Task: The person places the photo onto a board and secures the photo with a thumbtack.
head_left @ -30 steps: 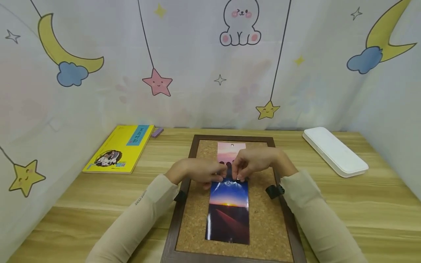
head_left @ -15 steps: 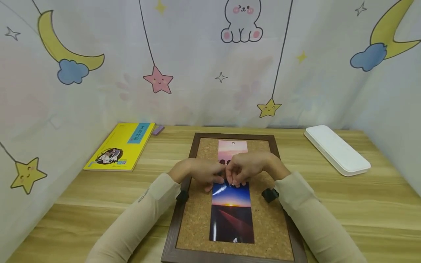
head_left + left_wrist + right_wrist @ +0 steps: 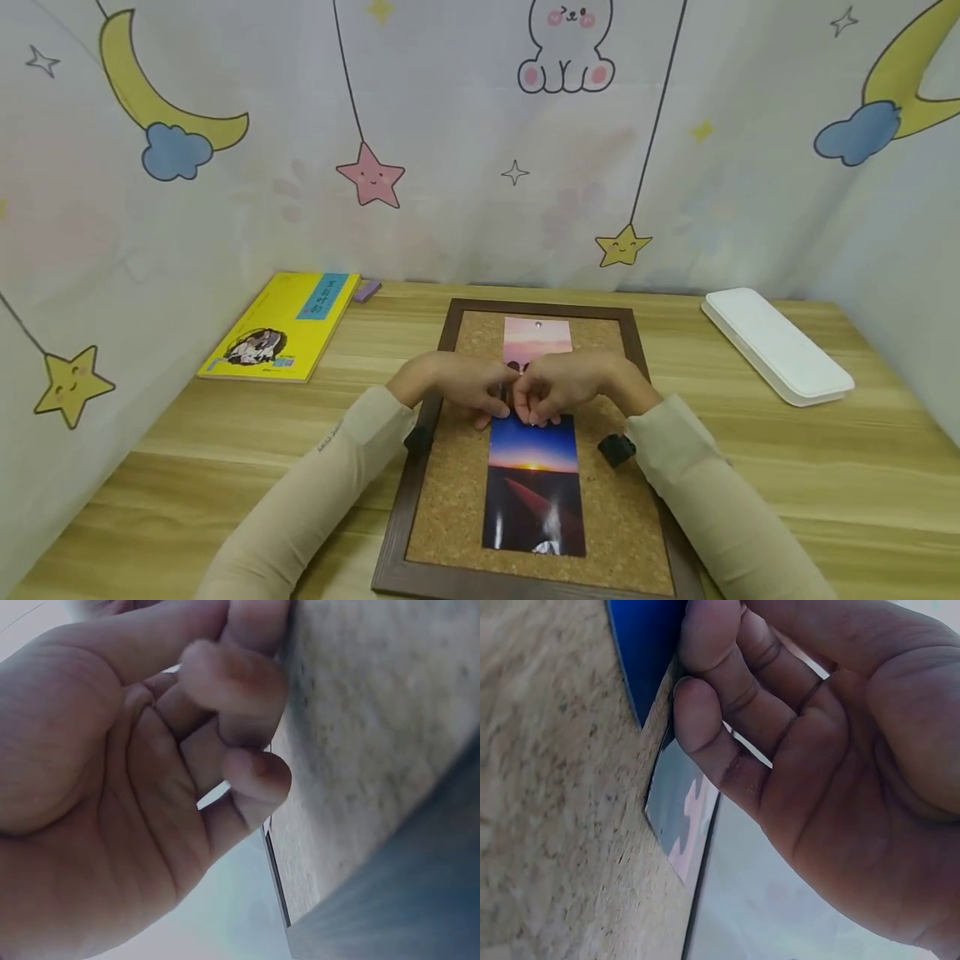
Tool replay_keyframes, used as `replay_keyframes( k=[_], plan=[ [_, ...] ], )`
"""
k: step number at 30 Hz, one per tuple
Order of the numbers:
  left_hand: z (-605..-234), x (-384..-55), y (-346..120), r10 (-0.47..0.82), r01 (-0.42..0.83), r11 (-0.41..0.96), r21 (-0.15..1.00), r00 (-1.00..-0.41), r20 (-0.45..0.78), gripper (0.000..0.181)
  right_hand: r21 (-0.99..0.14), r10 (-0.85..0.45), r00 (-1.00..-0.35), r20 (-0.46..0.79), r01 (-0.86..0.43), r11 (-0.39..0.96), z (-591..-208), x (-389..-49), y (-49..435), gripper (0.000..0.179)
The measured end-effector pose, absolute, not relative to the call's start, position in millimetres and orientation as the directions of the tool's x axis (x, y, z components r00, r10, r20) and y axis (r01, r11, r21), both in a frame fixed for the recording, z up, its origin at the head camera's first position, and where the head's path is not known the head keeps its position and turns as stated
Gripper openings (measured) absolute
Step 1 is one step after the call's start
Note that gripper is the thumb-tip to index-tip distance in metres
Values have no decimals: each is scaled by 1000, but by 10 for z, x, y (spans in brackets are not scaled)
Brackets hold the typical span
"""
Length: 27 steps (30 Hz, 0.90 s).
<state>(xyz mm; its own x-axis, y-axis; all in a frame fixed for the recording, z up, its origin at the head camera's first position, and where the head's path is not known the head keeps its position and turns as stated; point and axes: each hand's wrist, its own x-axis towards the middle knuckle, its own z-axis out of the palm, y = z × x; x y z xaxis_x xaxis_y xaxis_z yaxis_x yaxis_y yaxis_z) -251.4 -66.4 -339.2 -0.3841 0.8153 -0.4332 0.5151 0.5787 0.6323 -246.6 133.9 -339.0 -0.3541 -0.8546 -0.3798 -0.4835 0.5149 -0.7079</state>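
Observation:
A glossy sunset photo (image 3: 532, 500) lies on the framed corkboard (image 3: 450, 517), and its blue upper corner (image 3: 641, 645) shows close up in the right wrist view. My left hand (image 3: 467, 383) holds the photo at its top left, thumb on the edge and other fingertips against the cork. My right hand (image 3: 573, 383) pinches a small pale pushpin (image 3: 532, 422) at the photo's top edge; the fingers mostly hide it. Above lies a pink sky photo (image 3: 537, 336) with a small silver pin at its top; both hands cover its lower part.
A yellow book (image 3: 281, 329) lies at the back left, with a purple eraser-like block (image 3: 367, 291) beside it. To the right is a white oblong case (image 3: 776, 346). A printed curtain (image 3: 465, 225) hangs behind the wooden table (image 3: 787, 483).
The sunset photo has shifted slightly right on the board and turned a little. My right hand has come slightly left and lower, closer to my left. The head view has tilted a little.

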Motion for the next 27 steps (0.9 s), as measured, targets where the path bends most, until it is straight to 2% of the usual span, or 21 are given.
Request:
replay_keyframes(
  k=[6,15,21,27],
  plan=[
    [-3377,-2536,-687,814,497,580,645,-367,-449,6,-694,-861,-334,-383,-511,507,-3410,-2450,1325,10],
    [-3371,-2559,-682,800,519,600,609,-383,-462,10,-631,-828,-387,-405,-536,560,-3373,-2438,1286,13],
    [-3369,-2546,-710,793,478,609,633,-372,-482,9,-632,-820,-400,-409,-524,571,-3415,-2416,1270,17],
    [-3343,-2561,-739,781,458,625,632,-387,-491,8,-608,-808,-426,-406,-534,587,-3397,-2419,1264,18]
  ],
)
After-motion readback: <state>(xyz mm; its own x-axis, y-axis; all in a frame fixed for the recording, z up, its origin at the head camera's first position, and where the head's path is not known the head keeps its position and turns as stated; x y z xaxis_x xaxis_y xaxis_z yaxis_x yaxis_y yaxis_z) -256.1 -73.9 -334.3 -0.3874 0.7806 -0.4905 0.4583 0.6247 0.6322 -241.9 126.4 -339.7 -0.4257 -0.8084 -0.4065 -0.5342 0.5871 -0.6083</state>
